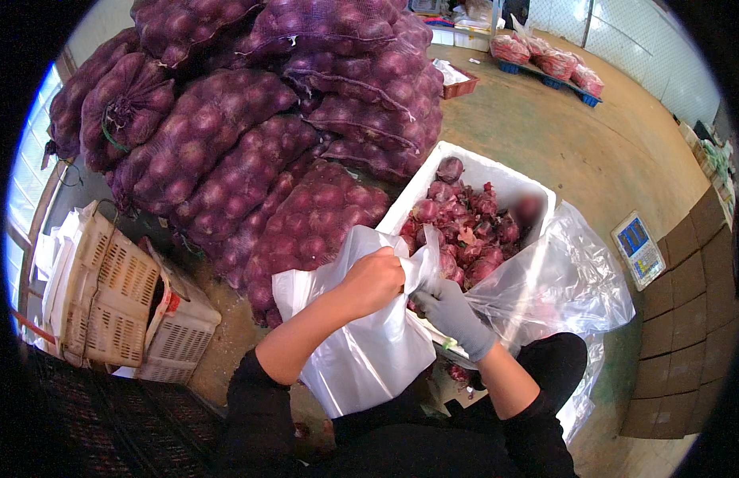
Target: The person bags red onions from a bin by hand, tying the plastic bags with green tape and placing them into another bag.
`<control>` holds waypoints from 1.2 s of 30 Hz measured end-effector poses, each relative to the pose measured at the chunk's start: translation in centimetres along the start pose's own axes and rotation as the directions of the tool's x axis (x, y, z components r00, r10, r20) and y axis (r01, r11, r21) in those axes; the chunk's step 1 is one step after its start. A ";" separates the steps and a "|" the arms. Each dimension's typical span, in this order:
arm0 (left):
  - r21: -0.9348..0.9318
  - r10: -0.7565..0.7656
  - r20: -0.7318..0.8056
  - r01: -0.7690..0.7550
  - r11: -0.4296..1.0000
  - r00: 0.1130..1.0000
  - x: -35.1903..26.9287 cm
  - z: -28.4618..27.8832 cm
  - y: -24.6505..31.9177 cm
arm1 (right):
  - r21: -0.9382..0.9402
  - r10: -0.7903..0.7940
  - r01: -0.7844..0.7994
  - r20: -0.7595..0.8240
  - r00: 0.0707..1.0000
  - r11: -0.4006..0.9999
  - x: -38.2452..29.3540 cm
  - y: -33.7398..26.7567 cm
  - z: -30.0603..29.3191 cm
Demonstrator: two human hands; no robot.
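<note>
A translucent white plastic bag (360, 370) hangs over my lap, its top bunched between my hands. My bare left hand (375, 278) is closed on the gathered film. My right hand (456, 316), in a grey knit glove, grips the same bunch from the right; its fingertips are partly blurred. Just beyond them is a white foam box (495, 158) holding red onions (465, 227) with loose, papery skins. A sheet of clear plastic film (560, 281) drapes over the box's near right side. Whether anything is inside the white bag cannot be made out.
Purple mesh sacks of onions (226, 113) are piled at the front left. Plastic crates (115, 293) stand at left. To the right, a digital scale (638, 251) sits beside stacked cardboard boxes (680, 334). Farther off, a blue pallet (551, 83) carries filled bags, near a red crate (462, 86).
</note>
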State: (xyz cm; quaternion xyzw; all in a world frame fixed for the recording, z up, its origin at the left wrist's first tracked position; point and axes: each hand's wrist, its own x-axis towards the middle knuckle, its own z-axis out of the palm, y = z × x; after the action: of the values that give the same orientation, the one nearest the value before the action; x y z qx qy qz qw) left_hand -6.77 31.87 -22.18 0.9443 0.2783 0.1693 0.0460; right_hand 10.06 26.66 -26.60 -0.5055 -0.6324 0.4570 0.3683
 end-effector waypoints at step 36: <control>-0.879 -0.031 0.469 0.463 -0.114 0.883 7.6 -1.4 2.1 | 0.931 0.128 0.067 -0.120 0.985 0.358 -9.0 -4.1 -10.8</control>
State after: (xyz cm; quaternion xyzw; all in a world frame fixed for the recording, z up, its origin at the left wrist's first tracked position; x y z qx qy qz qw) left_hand -0.23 34.19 -18.28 0.5515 0.2313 0.1605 0.7852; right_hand 20.83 19.76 -19.36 -0.2566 -0.2184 0.6960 0.6340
